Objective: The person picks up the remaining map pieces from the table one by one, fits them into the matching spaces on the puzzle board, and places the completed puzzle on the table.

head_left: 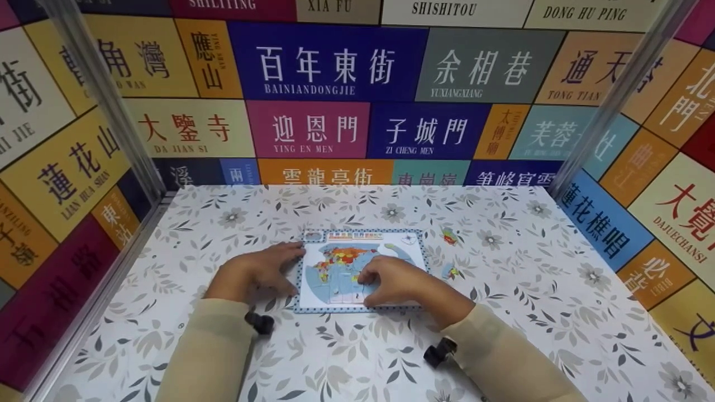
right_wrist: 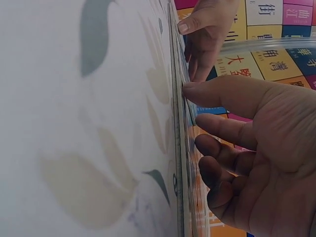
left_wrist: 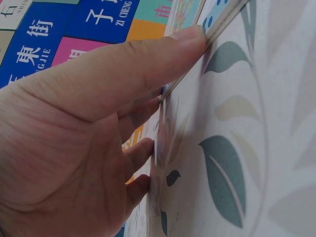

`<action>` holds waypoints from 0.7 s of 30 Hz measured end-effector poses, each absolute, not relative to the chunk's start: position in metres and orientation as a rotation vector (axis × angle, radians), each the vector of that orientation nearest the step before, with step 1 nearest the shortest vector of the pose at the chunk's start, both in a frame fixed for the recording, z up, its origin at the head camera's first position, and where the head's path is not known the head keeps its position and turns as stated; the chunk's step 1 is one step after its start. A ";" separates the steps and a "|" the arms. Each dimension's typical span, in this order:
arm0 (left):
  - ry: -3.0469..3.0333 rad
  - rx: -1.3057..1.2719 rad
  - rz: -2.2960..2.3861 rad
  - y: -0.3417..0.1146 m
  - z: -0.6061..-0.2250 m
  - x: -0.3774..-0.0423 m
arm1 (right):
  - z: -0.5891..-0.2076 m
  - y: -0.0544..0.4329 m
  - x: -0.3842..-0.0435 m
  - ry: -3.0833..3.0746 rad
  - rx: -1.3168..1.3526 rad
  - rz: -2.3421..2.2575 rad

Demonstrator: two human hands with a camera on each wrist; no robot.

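Observation:
A world-map jigsaw puzzle (head_left: pixel 341 279) in a dotted blue-bordered frame lies flat on the table. My left hand (head_left: pixel 258 271) is at its left side, fingers extended; in the left wrist view the thumb (left_wrist: pixel 163 57) touches the frame's edge. Over the puzzle's lower middle is my right hand (head_left: pixel 394 282). Its thumb (right_wrist: pixel 217 91) and forefinger (right_wrist: pixel 227 128) reach the puzzle surface, tips apart, and the other fingers are loosely curled. No raised piece shows between those tips. Part of the map's right side is hidden under the right hand.
Two small loose colourful puzzle pieces lie right of the frame, one farther back (head_left: pixel 448 237) and one nearer (head_left: pixel 450 272). The table (head_left: pixel 223 346) has a leaf-and-flower cover. Printed sign panels (head_left: pixel 327 61) stand behind and at both sides, with clear corner posts.

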State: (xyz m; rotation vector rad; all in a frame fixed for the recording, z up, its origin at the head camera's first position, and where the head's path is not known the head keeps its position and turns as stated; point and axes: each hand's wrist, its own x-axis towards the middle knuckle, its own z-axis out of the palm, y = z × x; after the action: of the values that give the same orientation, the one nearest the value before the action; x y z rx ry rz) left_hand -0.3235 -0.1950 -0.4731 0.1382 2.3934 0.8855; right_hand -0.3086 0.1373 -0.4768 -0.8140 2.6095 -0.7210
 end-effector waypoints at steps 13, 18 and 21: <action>2.401 0.152 0.857 -0.196 -0.474 -0.325 | -0.477 0.137 -0.308 2.625 -0.755 -0.701; 2.400 0.155 0.866 -0.196 -0.473 -0.324 | -0.476 0.137 -0.308 2.624 -0.726 -0.710; 2.420 0.196 0.844 -0.197 -0.473 -0.324 | -0.476 0.137 -0.308 2.622 -0.730 -0.723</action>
State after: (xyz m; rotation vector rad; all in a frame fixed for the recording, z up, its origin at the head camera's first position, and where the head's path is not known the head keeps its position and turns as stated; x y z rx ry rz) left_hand -0.3240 -0.1967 -0.4734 0.1964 2.4202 0.8443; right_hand -0.3079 0.1370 -0.4758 -0.7299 2.6221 -0.7225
